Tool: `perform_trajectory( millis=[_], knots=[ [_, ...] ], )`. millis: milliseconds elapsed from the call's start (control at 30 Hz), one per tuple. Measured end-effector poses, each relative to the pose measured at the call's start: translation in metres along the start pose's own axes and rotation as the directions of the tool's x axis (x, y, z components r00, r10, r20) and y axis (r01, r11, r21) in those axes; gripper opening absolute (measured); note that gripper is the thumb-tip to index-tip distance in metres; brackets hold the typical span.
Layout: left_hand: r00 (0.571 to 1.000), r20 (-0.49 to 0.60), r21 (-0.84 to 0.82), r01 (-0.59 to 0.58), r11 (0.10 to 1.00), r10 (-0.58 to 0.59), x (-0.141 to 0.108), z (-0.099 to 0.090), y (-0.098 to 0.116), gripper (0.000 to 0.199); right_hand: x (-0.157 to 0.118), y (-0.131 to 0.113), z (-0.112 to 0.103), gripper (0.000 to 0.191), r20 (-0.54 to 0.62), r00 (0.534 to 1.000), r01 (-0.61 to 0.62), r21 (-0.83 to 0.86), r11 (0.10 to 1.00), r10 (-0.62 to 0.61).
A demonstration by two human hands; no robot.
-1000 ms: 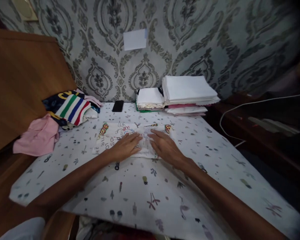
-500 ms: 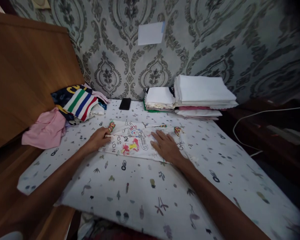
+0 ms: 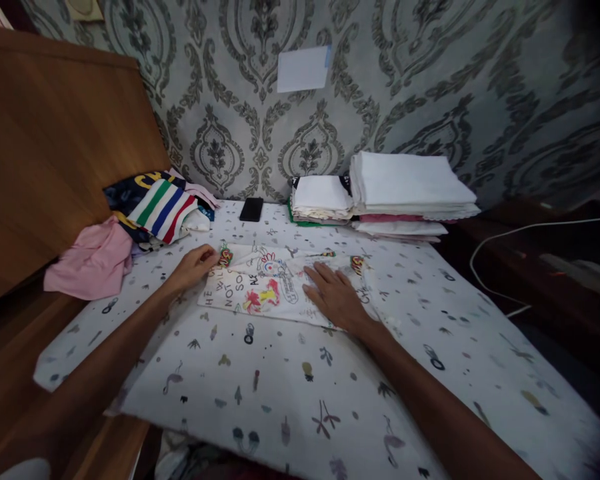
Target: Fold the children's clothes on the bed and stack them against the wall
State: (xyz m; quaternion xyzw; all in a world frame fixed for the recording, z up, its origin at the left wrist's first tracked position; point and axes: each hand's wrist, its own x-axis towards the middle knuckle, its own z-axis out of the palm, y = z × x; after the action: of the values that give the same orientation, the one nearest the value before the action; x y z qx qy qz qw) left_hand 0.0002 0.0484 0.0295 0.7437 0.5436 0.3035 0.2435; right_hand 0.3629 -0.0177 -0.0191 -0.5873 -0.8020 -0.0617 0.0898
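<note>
A folded white garment (image 3: 260, 283) with black lettering and colourful cartoon drawings lies on the patterned white cloth in front of me. At its far left corner, my left hand (image 3: 196, 265) has thumb and fingers drawn together on the fabric edge. My right hand (image 3: 337, 297) rests flat on the garment's right half, fingers spread and palm down, covering part of the print. Multicoloured trim shows at the far corners and along the far edge of the garment.
Folded white cloths (image 3: 413, 183) form a tall stack at the back right, beside a smaller folded stack (image 3: 323, 197). A black phone (image 3: 251, 209) lies near the wall. Loose clothes (image 3: 165, 207) and a pink garment (image 3: 93, 260) lie by the wooden panel (image 3: 65, 127). A white cable (image 3: 480, 250) hangs at right.
My left hand has shifted slightly away from me along the garment's left edge, uncovering more lettering. My right hand stays flat in place.
</note>
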Motion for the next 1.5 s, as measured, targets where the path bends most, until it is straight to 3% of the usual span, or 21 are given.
perform_trajectory(
  millis=[133, 233, 433, 533, 600, 633, 700, 767, 833, 900, 967, 1033, 1133, 1200, 1400, 1500],
  knots=[
    [0.992, -0.044, 0.240, 0.122, 0.963, -0.115, 0.048, 0.005, -0.010, 0.023, 0.000, 0.001, 0.002, 0.056, -0.015, 1.000, -0.002, -0.004, 1.000, 0.002],
    [0.990, -0.014, 0.345, 0.133, 0.929, -0.137, 0.074, 0.013, -0.012, 0.014, -0.001, 0.002, 0.003, 0.057, -0.014, 1.000, -0.002, 0.004, 1.000, 0.002],
    [0.990, -0.105, 0.431, 0.127, 0.893, -0.090, 0.092, 0.009, -0.010, 0.008, -0.001, 0.002, 0.002, 0.056, -0.009, 1.000, -0.011, 0.011, 1.000, 0.012],
    [0.988, -0.141, 0.446, 0.115, 0.888, -0.057, 0.081, 0.008, 0.001, 0.015, 0.000, 0.002, 0.001, 0.057, 0.003, 1.000, -0.010, 0.010, 1.000, 0.010],
    [0.995, -0.087, 0.407, -0.015, 0.913, 0.055, 0.065, 0.015, 0.011, 0.023, 0.000, 0.003, 0.002, 0.056, -0.007, 1.000, -0.002, 0.011, 1.000, 0.002],
    [0.989, -0.019, 0.371, -0.129, 0.919, 0.147, 0.056, 0.020, 0.016, 0.026, 0.000, 0.003, 0.002, 0.057, -0.014, 1.000, 0.002, 0.012, 1.000, -0.002],
    [0.927, 0.181, 0.290, -0.369, 0.883, 0.328, 0.038, 0.031, 0.023, 0.033, 0.000, 0.003, 0.002, 0.057, -0.022, 1.000, 0.004, 0.011, 1.000, -0.004],
    [0.865, 0.342, 0.292, -0.469, 0.834, 0.366, 0.026, 0.036, 0.022, 0.038, -0.001, 0.002, 0.002, 0.057, -0.020, 1.000, -0.001, 0.010, 1.000, 0.001],
    [0.905, 0.340, 0.419, -0.388, 0.821, 0.254, 0.022, 0.033, 0.015, 0.041, -0.001, 0.002, 0.002, 0.056, -0.016, 1.000, -0.003, 0.009, 1.000, 0.003],
    [0.968, 0.210, 0.545, -0.233, 0.806, 0.138, 0.022, 0.024, 0.008, 0.042, -0.001, 0.001, 0.002, 0.055, -0.015, 1.000, -0.001, 0.008, 1.000, 0.001],
    [0.982, 0.140, 0.571, -0.186, 0.800, 0.129, 0.020, 0.016, 0.006, 0.041, -0.001, 0.002, 0.002, 0.055, -0.019, 1.000, 0.001, 0.012, 1.000, 0.000],
    [0.954, 0.192, 0.509, -0.296, 0.809, 0.229, 0.012, 0.015, 0.010, 0.037, -0.001, 0.003, 0.004, 0.055, -0.026, 1.000, -0.002, 0.017, 1.000, 0.002],
    [0.868, 0.307, 0.370, -0.487, 0.791, 0.390, -0.004, 0.024, 0.023, 0.029, -0.001, 0.003, 0.005, 0.055, -0.034, 0.999, 0.004, 0.021, 1.000, -0.003],
    [0.845, 0.325, 0.346, -0.525, 0.778, 0.426, -0.013, 0.030, 0.032, 0.022, -0.001, 0.003, 0.004, 0.055, -0.025, 1.000, 0.006, 0.020, 1.000, -0.006],
    [0.851, 0.328, 0.398, -0.518, 0.757, 0.410, -0.025, 0.026, 0.039, 0.027, -0.002, 0.003, 0.004, 0.054, -0.032, 0.999, 0.005, 0.021, 1.000, -0.004],
    [0.892, 0.317, 0.426, -0.438, 0.791, 0.323, -0.024, 0.018, 0.036, 0.023, -0.002, 0.003, 0.006, 0.053, -0.045, 0.999, 0.001, 0.015, 1.000, 0.000]
  ],
)
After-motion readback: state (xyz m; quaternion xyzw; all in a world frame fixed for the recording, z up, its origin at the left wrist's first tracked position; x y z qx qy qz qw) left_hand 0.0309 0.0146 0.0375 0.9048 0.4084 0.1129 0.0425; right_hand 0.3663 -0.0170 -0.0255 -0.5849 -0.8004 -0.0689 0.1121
